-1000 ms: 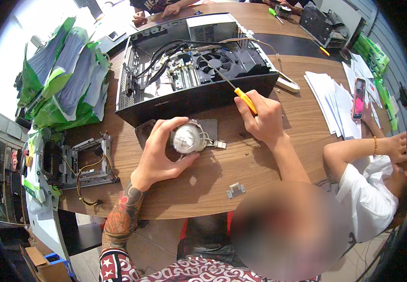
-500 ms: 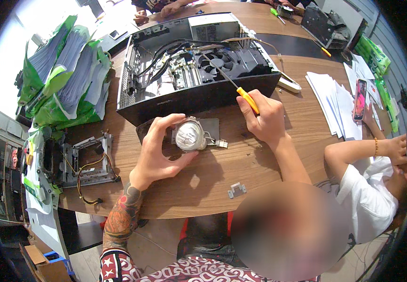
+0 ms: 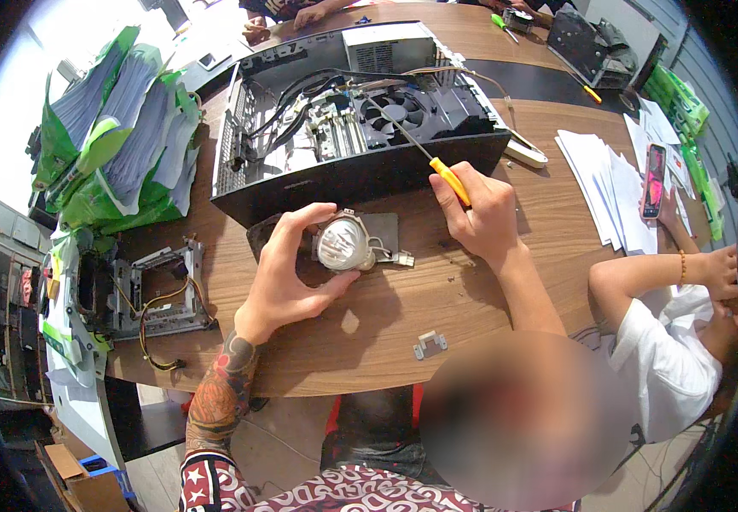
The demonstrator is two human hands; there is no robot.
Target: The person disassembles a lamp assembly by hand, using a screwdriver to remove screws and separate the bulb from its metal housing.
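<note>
My left hand grips a round glass-fronted lamp with a silvery reflector, thumb and fingers curled round its sides. From its right side a short wire runs to a small pale connector. In my right hand is a screwdriver with a yellow handle, its long shaft slanting up and left across the opened computer case. The tip ends above the case interior, left of the black fan; whether it touches anything I cannot tell. Under the lamp lies a flat grey plate.
A small metal bracket and loose screws lie on the wooden table. At left are a metal frame with cables and green-wrapped paper stacks. White papers and a person holding a phone are at right.
The lamp has turned very slightly in my left hand. My right hand and the screwdriver hold the same place.
</note>
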